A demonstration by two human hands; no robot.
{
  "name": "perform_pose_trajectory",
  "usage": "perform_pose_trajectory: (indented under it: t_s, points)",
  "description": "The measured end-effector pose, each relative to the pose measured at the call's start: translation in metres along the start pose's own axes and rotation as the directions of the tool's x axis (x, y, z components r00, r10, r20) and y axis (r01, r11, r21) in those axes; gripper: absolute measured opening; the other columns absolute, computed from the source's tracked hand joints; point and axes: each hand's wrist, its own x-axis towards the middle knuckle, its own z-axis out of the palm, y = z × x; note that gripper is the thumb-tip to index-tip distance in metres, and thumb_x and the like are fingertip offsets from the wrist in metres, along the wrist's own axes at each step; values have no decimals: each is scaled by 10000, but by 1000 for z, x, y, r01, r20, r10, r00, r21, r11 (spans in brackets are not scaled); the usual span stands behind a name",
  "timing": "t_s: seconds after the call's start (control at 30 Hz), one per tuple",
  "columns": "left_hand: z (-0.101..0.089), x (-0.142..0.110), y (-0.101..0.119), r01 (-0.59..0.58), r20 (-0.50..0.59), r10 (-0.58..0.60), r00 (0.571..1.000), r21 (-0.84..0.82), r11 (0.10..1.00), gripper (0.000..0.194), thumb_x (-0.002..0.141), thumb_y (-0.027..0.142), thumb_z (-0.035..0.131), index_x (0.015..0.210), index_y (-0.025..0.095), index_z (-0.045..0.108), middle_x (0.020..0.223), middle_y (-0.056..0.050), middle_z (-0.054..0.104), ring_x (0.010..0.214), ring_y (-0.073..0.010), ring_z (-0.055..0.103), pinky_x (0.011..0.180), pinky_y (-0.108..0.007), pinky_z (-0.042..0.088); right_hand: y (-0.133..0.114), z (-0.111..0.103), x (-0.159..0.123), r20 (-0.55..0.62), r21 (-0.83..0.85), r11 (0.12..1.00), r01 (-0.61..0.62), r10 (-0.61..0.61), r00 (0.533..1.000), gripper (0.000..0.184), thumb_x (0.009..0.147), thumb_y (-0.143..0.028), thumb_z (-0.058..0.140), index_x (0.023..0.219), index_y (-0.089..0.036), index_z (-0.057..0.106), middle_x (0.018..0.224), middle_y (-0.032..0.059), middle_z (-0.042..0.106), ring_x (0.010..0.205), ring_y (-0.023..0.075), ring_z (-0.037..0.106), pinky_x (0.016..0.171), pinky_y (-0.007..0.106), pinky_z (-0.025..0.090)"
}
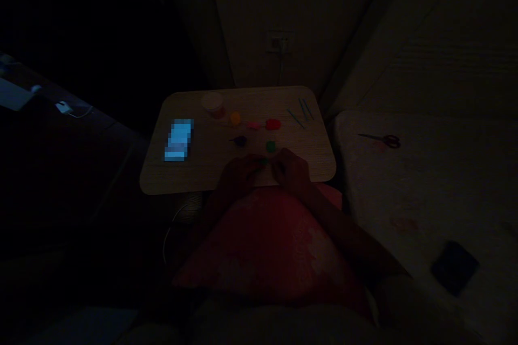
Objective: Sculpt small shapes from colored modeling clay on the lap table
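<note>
In the dim light my left hand (239,172) rests near the front edge of the small table, its fingers closed on a small green piece (264,161) that looks like modelling clay. Close beside it, my right hand (292,168) has its fingers curled together by the same piece; whatever is in them is hidden. Just beyond the fingertips lies a round green lump (271,146). Behind are a red lump (273,124), a pink lump (253,125), an orange lump (235,118) and a dark lump (240,141) with a thin stick pointing left.
A lit phone (178,140) lies on the left of the table (156,179). A pale-lidded tub (212,102) stands at the back, and several thin sticks (303,110) lie back right. Scissors (382,140) and a dark square item (455,268) rest on the pale surface at right.
</note>
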Motion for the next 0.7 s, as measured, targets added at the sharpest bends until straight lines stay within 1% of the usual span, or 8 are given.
perform_pose_trajectory:
  t_s: [0.17, 0.27, 0.4, 0.47, 0.6, 0.7]
  points:
    - [0, 0, 1, -10, -15, 10, 1000, -7, 1000, 400, 901, 130, 532, 1238, 234, 720, 1387, -65, 676, 1238, -247, 655, 1034, -449, 533, 2, 0, 1, 0, 11, 1000, 29, -29, 1000, 235, 998, -256, 501, 901, -185, 702, 987, 92, 695, 835, 194, 624, 641, 283, 387]
    - [-1, 0, 2, -2, -10, 2, 1000, -9, 1000, 398, 905, 141, 535, 1242, 239, 722, 1396, -65, 670, 1233, -249, 657, 1042, -458, 533, 3, 1, 1, -15, 22, 1000, 20, -20, 1000, 235, 998, -261, 504, 899, -181, 701, 984, 96, 691, 838, 199, 623, 654, 288, 403]
    - [-2, 0, 2, -13, -2, 13, 1000, -3, 1000, 402, 900, 144, 539, 1250, 224, 719, 1404, -76, 661, 1217, -259, 660, 1026, -467, 537, 5, 1, 2, -14, 60, 998, 37, -36, 999, 186, 965, -226, 533, 896, -192, 703, 975, 88, 690, 844, 202, 624, 678, 288, 425]
    - [-2, 0, 1, -15, -6, 15, 1000, -2, 1000, 397, 908, 151, 532, 1252, 220, 718, 1402, -80, 659, 1209, -261, 660, 1027, -468, 535, 8, 2, 1, -57, 110, 993, 31, -25, 998, 180, 961, -232, 537, 884, -194, 695, 954, 85, 684, 844, 204, 623, 699, 293, 441]
    - [0, -1, 0, 13, 1, -13, 1000, 30, 999, 417, 892, 156, 539, 1260, 235, 717, 1381, -83, 644, 1170, -261, 659, 1009, -453, 541, 15, 3, -1, -226, 235, 972, 10, 44, 973, 181, 960, -245, 531, 863, -185, 671, 885, 84, 654, 823, 207, 615, 740, 320, 463]
    - [1, -1, 1, 74, -11, -74, 997, 82, 994, 504, 860, 151, 549, 1341, 239, 672, 1353, -111, 614, 1116, -271, 658, 986, -457, 548, 17, 3, -1, -255, 290, 957, 25, 52, 965, 159, 943, -242, 551, 851, -189, 669, 863, 71, 644, 781, 197, 607, 717, 321, 459]
